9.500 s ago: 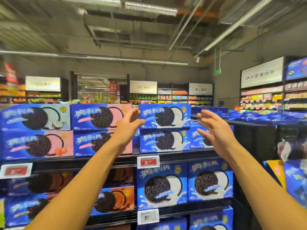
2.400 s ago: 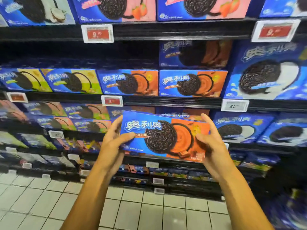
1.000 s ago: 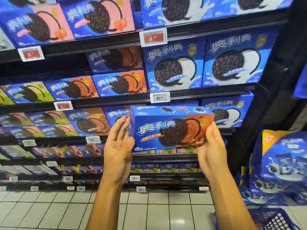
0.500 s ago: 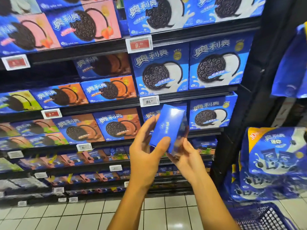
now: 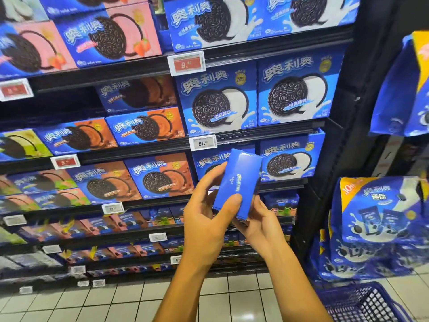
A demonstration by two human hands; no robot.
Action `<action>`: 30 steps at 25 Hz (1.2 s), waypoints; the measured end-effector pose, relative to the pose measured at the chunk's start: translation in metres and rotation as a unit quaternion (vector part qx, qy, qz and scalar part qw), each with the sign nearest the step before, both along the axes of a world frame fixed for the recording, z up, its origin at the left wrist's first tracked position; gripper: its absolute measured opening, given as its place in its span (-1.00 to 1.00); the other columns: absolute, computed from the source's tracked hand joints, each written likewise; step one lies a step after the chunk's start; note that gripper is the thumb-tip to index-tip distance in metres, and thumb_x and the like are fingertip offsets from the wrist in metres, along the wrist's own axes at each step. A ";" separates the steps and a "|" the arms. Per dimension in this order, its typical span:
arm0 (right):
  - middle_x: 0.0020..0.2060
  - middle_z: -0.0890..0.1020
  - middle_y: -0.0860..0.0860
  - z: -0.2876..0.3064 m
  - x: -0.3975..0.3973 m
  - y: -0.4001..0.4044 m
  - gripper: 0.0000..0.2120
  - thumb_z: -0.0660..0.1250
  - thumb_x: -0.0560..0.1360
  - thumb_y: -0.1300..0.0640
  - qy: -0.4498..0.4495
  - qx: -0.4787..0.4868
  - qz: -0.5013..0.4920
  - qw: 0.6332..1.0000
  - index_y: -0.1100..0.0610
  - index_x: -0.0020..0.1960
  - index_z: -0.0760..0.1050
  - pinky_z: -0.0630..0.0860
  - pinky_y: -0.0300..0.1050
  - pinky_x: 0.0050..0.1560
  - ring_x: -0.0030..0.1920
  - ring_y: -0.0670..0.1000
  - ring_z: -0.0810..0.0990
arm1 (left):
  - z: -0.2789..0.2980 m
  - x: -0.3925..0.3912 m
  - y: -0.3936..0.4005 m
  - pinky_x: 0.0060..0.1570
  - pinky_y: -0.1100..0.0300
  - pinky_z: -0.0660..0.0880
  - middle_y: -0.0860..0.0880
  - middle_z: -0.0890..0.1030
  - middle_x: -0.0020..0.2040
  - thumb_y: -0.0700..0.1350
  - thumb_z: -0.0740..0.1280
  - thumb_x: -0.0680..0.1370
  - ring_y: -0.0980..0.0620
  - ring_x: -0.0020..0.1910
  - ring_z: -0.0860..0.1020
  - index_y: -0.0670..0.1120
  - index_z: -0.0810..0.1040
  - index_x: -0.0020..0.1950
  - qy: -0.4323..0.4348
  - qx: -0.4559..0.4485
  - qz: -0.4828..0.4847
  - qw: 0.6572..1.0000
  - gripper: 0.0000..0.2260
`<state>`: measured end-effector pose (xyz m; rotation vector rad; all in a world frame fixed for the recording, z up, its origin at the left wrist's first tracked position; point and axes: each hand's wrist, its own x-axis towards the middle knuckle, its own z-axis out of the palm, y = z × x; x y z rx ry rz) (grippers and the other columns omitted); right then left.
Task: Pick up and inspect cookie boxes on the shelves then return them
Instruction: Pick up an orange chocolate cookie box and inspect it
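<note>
Blue cookie box [image 5: 239, 182], end-on and tilted toward one o'clock, sits gripped between your left hand [image 5: 209, 214] and right hand [image 5: 260, 226].

A blue cookie box [image 5: 239, 182] is standing on end in front of the shelves [image 5: 255, 133], its narrow side panel with white lettering facing out, tilting slightly right, held off the shelf.

Black shelves [image 5: 255, 56] tiered, cookie boxes [image 5: 218, 103] standing upright in rows, white tiled floor [image 5: 116, 303] beneath
</note>
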<state>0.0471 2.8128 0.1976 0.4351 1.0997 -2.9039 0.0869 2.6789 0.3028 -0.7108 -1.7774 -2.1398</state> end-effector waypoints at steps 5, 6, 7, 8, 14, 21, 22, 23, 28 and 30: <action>0.16 0.67 0.14 0.017 0.002 0.016 -0.53 0.35 0.45 -0.08 0.016 0.049 -0.057 0.997 0.07 0.31 0.52 0.59 0.12 0.03 0.10 0.15 0.64 | -0.005 -0.020 -0.019 0.33 0.03 0.43 0.08 0.58 0.33 -0.07 0.35 0.52 0.02 0.37 0.49 0.16 0.62 0.23 -0.080 0.076 0.043 0.993 -0.70; 0.11 0.69 0.10 0.022 0.001 0.021 -0.60 0.36 0.46 -0.06 0.031 0.054 -0.081 0.995 0.05 0.26 0.53 0.61 0.05 -0.07 0.04 0.11 0.66 | -0.007 -0.027 -0.026 0.36 -0.02 0.41 0.03 0.56 0.36 -0.09 0.30 0.55 -0.03 0.39 0.47 0.09 0.60 0.27 -0.103 0.091 0.051 0.989 -0.69; 0.06 0.71 0.06 0.028 0.001 0.026 -0.68 0.34 0.51 -0.04 0.047 0.053 -0.102 0.992 0.03 0.22 0.55 0.60 0.01 -0.11 -0.01 0.07 0.67 | -0.008 -0.032 -0.033 0.35 -0.01 0.44 -0.02 0.55 0.37 -0.13 0.24 0.59 -0.06 0.39 0.47 0.01 0.56 0.33 -0.116 0.101 0.058 0.986 -0.68; 0.03 0.71 0.04 0.034 0.001 0.030 -0.73 0.31 0.57 -0.03 0.064 0.043 -0.116 0.990 0.03 0.22 0.57 0.59 -0.02 -0.11 -0.03 0.04 0.67 | -0.008 -0.037 -0.038 0.28 0.06 0.49 -0.05 0.56 0.36 -0.17 0.19 0.62 -0.06 0.36 0.50 -0.06 0.52 0.37 -0.123 0.112 0.059 0.984 -0.67; 0.11 0.71 0.00 0.065 0.007 0.038 -0.73 0.20 0.65 0.08 0.146 0.066 -0.140 0.977 -0.05 0.15 0.68 0.59 -0.18 -0.09 0.00 -0.06 0.67 | -0.006 -0.052 -0.045 0.07 0.21 0.58 0.02 0.66 0.20 -0.18 0.15 0.66 0.12 0.09 0.63 -0.08 0.59 0.25 -0.150 0.177 0.082 0.969 -0.73; 0.08 0.71 0.04 0.077 0.008 0.038 -0.63 0.32 0.52 0.05 0.159 0.052 -0.134 0.977 0.10 0.31 0.54 0.61 -0.17 -0.10 -0.05 -0.02 0.67 | -0.014 -0.063 -0.047 0.15 0.15 0.56 0.05 0.67 0.14 -0.03 0.27 0.57 0.11 0.11 0.61 -0.08 0.59 0.24 -0.137 0.170 0.062 0.974 -0.71; 0.09 0.70 0.05 0.080 0.009 0.037 -0.54 0.35 0.50 0.04 0.158 0.048 -0.125 0.978 0.13 0.37 0.49 0.59 -0.15 -0.07 -0.03 0.00 0.65 | -0.016 -0.066 -0.047 0.14 0.16 0.56 0.04 0.67 0.14 0.00 0.29 0.53 0.11 0.11 0.61 -0.09 0.56 0.28 -0.140 0.169 0.057 0.974 -0.65; 0.11 0.69 0.06 0.082 0.009 0.036 -0.48 0.36 0.48 0.02 0.158 0.051 -0.115 0.979 0.13 0.41 0.45 0.55 -0.11 -0.02 -0.01 0.02 0.63 | -0.019 -0.071 -0.047 0.12 0.18 0.57 0.03 0.67 0.15 -0.01 0.31 0.51 0.11 0.10 0.62 -0.11 0.54 0.31 -0.147 0.165 0.054 0.974 -0.61; 0.25 0.65 0.01 0.104 0.017 0.024 -0.64 0.34 0.54 0.02 0.206 0.089 -0.065 0.972 -0.02 0.33 0.55 0.52 0.00 0.09 0.12 0.00 0.63 | -0.034 -0.096 -0.044 0.02 0.06 0.63 -0.05 0.68 0.15 -0.10 0.27 0.56 0.03 0.07 0.66 -0.07 0.56 0.24 -0.243 0.198 -0.012 0.949 -0.74; 0.29 0.62 -0.01 0.112 0.023 0.013 -0.62 0.30 0.52 0.12 0.244 0.118 -0.049 0.961 -0.03 0.32 0.54 0.57 -0.09 0.08 0.22 -0.02 0.62 | -0.039 -0.105 -0.039 -0.02 -0.01 0.65 -0.12 0.66 0.18 -0.09 0.29 0.52 -0.07 0.07 0.67 -0.11 0.56 0.22 -0.297 0.262 -0.069 0.915 -0.71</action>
